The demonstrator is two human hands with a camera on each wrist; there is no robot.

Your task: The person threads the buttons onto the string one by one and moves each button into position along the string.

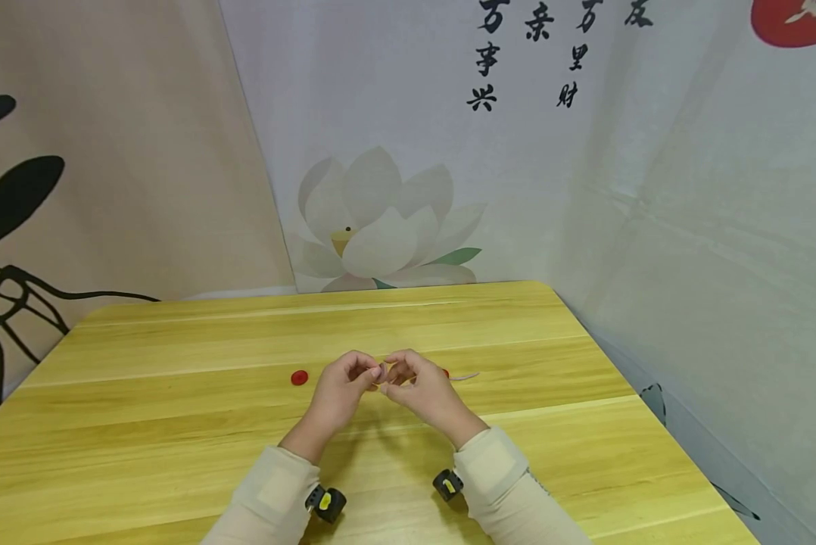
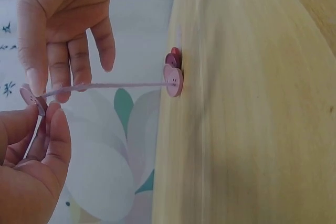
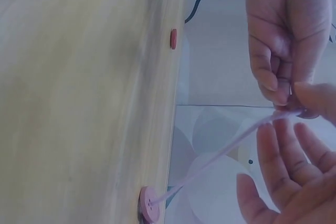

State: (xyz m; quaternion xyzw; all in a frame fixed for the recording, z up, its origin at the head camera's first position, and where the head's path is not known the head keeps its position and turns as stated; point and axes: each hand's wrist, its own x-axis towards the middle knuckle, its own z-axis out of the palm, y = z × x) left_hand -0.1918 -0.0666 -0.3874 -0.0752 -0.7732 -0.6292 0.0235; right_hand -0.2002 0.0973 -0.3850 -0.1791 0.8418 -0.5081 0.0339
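My left hand (image 1: 343, 386) pinches a dull pink button (image 2: 29, 96) on edge between thumb and fingers. Opposite it, my right hand (image 1: 425, 387) has its thumb and fingertips around a pale purple string (image 2: 115, 85), close by that button. Taut in the left wrist view, the string runs from there down to a pink button (image 2: 175, 82) near the table surface. Behind that one sit another pink button, a dark red button (image 2: 171, 60) and a bright red one (image 2: 175, 51), bunched together. My right hand mostly hides this group in the head view.
A lone red button (image 1: 300, 377) lies on the wooden table (image 1: 176, 439), left of my hands. Past my right hand, a loose string end (image 1: 465, 376) trails on the wood. Printed curtains (image 1: 394, 151) hang behind the table and along its right side.
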